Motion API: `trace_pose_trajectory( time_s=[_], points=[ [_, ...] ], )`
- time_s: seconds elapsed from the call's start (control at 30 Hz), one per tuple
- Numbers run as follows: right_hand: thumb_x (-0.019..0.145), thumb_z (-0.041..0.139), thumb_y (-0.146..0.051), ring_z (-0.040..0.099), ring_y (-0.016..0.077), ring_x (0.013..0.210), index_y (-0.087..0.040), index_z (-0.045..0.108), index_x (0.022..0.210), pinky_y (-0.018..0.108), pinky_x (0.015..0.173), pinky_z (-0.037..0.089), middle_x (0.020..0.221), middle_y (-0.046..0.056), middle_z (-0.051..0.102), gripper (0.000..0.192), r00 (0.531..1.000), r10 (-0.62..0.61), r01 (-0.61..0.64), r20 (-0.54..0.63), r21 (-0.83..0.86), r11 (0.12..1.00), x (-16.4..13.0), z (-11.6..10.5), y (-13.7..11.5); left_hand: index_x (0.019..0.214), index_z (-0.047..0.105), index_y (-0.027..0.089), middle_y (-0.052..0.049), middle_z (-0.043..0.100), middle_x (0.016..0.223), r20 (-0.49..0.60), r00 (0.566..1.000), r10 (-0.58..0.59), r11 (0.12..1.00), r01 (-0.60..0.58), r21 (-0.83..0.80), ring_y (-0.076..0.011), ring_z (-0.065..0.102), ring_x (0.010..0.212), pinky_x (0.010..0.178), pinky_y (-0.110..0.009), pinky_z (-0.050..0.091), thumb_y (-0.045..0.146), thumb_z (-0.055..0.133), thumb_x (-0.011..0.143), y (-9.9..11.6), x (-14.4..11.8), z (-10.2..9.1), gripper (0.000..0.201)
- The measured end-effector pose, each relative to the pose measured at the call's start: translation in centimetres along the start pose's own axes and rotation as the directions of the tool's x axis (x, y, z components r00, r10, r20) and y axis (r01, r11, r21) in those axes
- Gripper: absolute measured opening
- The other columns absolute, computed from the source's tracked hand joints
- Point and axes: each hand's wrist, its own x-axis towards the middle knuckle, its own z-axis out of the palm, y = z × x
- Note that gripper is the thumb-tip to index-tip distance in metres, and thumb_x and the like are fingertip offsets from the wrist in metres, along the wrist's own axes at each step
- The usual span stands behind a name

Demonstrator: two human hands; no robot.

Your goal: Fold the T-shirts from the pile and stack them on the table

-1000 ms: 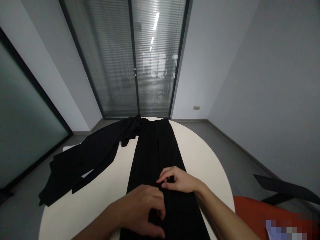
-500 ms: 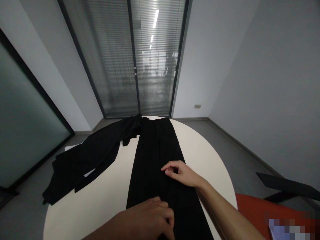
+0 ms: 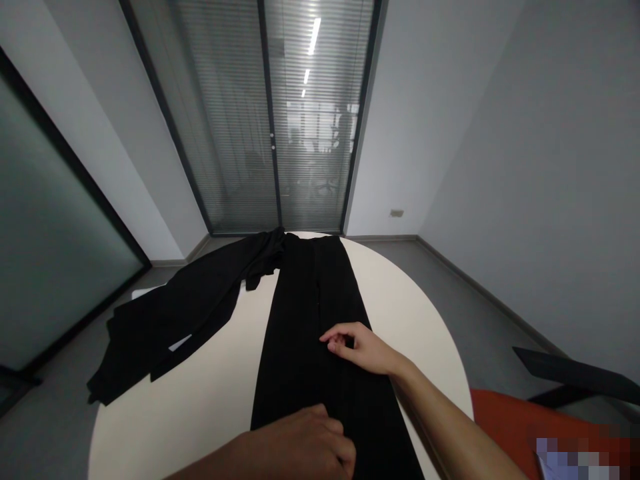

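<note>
my right hand (image 3: 356, 347) curls half-open, whether my left hand (image 3: 305, 443) is gripping i can't tell, and an uneven drag could crease the black trousers (image 3: 300, 347) spread on the white table (image 3: 410, 313).

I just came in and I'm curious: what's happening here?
Black trousers are spread on a round, pale table. A person's right hand is over them, loosely curled; the left hand is nearer, partly cut off below, so I can't tell whether it grips the trousers. Another black garment lies to the left.
</note>
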Motion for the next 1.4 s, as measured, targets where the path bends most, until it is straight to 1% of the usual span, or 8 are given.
trace_pose_trajectory(
  time_s=[0.33, 0.47, 0.63, 0.73, 0.87, 1.1, 1.23, 1.4],
  points=[
    [0.093, 0.062, -0.049, 0.057, 0.0138, 0.074, -0.018, 0.074, 0.111, 0.026, 0.067, 0.043, 0.081, 0.003, 0.066, 0.038, 1.000, -0.001, 0.001, 0.006, -0.013, 1.000, 0.0, 0.0, 0.2, 0.087, 0.062, 0.022, 0.003, 0.070, 0.088, -0.034, 0.994, 0.104, 0.991, -0.100, 0.093, -0.0149, 0.060, 0.075, 0.067, -0.034, 0.040, 0.031, 0.066, 0.093, -0.6, 0.5, 1.8, 0.012],
    [0.093, 0.061, -0.050, 0.056, 0.0139, 0.074, -0.018, 0.074, 0.111, 0.025, 0.066, 0.043, 0.081, 0.003, 0.066, 0.039, 1.000, 0.005, -0.005, 0.008, -0.018, 1.000, -0.1, 0.0, 0.1, 0.085, 0.063, 0.020, 0.004, 0.064, 0.081, -0.052, 0.996, 0.067, 0.979, -0.076, -0.191, -0.0137, 0.060, 0.075, 0.072, -0.028, 0.044, 0.018, 0.070, 0.084, -0.8, 0.6, 0.2, 0.008],
    [0.093, 0.061, -0.051, 0.058, 0.0146, 0.075, -0.019, 0.075, 0.111, 0.026, 0.068, 0.044, 0.083, 0.003, 0.068, 0.039, 1.000, 0.001, -0.001, 0.020, -0.014, 1.000, 0.0, -0.3, -0.1, 0.078, 0.060, 0.018, 0.004, 0.056, 0.078, -0.110, 0.956, -0.274, 0.675, 0.110, -0.729, -0.0088, 0.052, 0.065, 0.060, -0.019, 0.043, 0.015, 0.068, 0.065, -2.1, 0.4, -1.8, 0.016],
    [0.094, 0.060, -0.052, 0.061, 0.0161, 0.081, -0.019, 0.075, 0.110, 0.028, 0.074, 0.047, 0.089, 0.005, 0.071, 0.039, 1.000, 0.002, -0.003, 0.031, 0.042, 0.999, -0.1, -0.6, -0.1, 0.077, 0.059, 0.017, 0.004, 0.055, 0.076, -0.035, 0.893, -0.449, 0.476, 0.206, -0.855, -0.0074, 0.048, 0.062, 0.057, -0.019, 0.038, 0.018, 0.065, 0.066, -3.3, 0.1, -2.3, 0.013],
    [0.095, 0.059, -0.054, 0.063, 0.0167, 0.083, -0.015, 0.075, 0.099, 0.029, 0.077, 0.048, 0.094, 0.008, 0.072, 0.042, 0.996, -0.028, 0.013, 0.085, 0.178, 0.984, -0.5, -1.2, -0.5, 0.079, 0.057, 0.016, 0.006, 0.051, 0.069, 0.037, 0.871, -0.489, 0.326, 0.223, -0.919, -0.0061, 0.041, 0.057, 0.053, -0.019, 0.031, 0.024, 0.066, 0.071, -4.5, -0.3, -2.4, 0.014],
    [0.088, 0.067, -0.056, 0.060, 0.0138, 0.073, -0.013, 0.071, 0.081, 0.027, 0.070, 0.047, 0.084, 0.006, 0.070, 0.044, 0.969, -0.026, -0.049, 0.246, 0.295, 0.954, -0.7, -1.3, -0.4, 0.078, 0.065, 0.018, 0.003, 0.061, 0.079, -0.039, 0.986, -0.163, 0.653, 0.079, -0.753, -0.0114, 0.057, 0.071, 0.073, -0.026, 0.045, 0.023, 0.077, 0.069, -2.7, -0.1, -2.0, 0.016],
    [0.088, 0.067, -0.056, 0.060, 0.0140, 0.075, -0.014, 0.070, 0.080, 0.027, 0.072, 0.047, 0.084, 0.006, 0.069, 0.043, 0.968, -0.005, -0.071, 0.249, 0.296, 0.953, -0.6, -1.1, -0.2, 0.090, 0.068, 0.023, 0.004, 0.067, 0.086, 0.006, 1.000, -0.025, 0.946, 0.025, -0.324, -0.0155, 0.062, 0.083, 0.086, -0.033, 0.039, 0.019, 0.076, 0.080, -0.6, 0.2, -1.3, 0.014],
    [0.088, 0.066, -0.057, 0.061, 0.0144, 0.077, -0.014, 0.070, 0.082, 0.028, 0.074, 0.047, 0.084, 0.005, 0.069, 0.044, 0.967, 0.010, -0.086, 0.253, 0.291, 0.953, -0.5, -1.1, -0.1, 0.099, 0.065, 0.024, -0.001, 0.069, 0.090, -0.009, 1.000, -0.016, 0.986, 0.017, 0.166, -0.0195, 0.062, 0.082, 0.073, -0.035, 0.038, 0.039, 0.058, 0.098, 1.2, 0.7, -0.1, 0.017]
  ],
)
